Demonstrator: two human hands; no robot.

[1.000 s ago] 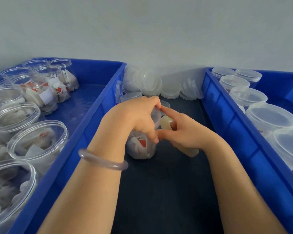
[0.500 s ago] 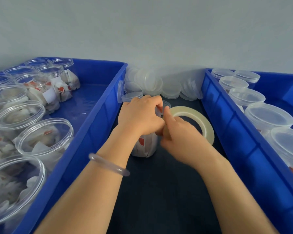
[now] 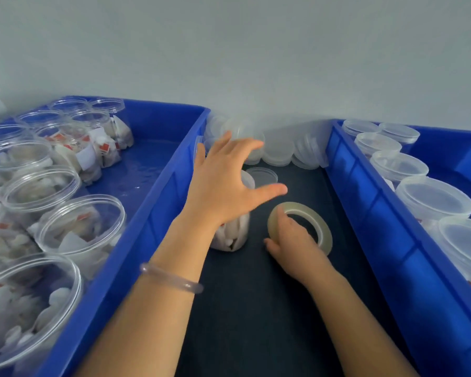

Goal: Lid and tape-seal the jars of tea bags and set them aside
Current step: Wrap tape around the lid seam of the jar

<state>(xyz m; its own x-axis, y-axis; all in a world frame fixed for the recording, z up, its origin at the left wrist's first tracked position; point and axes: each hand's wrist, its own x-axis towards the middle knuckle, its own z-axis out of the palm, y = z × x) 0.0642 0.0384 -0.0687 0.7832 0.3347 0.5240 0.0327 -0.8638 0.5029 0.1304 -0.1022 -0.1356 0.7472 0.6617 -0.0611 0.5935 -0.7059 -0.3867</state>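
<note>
A clear jar of tea bags (image 3: 234,232) stands upright on the dark worktop (image 3: 256,308), in the channel between two blue bins. Its long axis is vertical and its lidded top faces up. White tea bags and a little red show through its side.

The left hand (image 3: 223,183) is spread wide above the jar, fingers straight and apart, thumb reaching out to the right. It covers most of the lid, and whether the palm touches the lid cannot be told. A pale translucent bracelet (image 3: 172,277) sits on that wrist.

The right hand (image 3: 294,240) is just right of the jar and clamped on a roll of clear tape (image 3: 301,207). Its fingers curl over the near-left rim into the hole, with the thumb outside. The roll lies close to flat with its hole facing up. Whether it rests fully on the worktop cannot be told.

One loose lid (image 3: 263,175) lies flat just behind the jar. Further back, a pile of translucent lids (image 3: 278,151) leans against the grey wall (image 3: 229,63).

The left bin (image 3: 158,202) holds open jars (image 3: 79,224) filled with tea bags, their mouths up. The right bin (image 3: 365,202) holds a row of lidded jars (image 3: 433,197), also upright.
</note>
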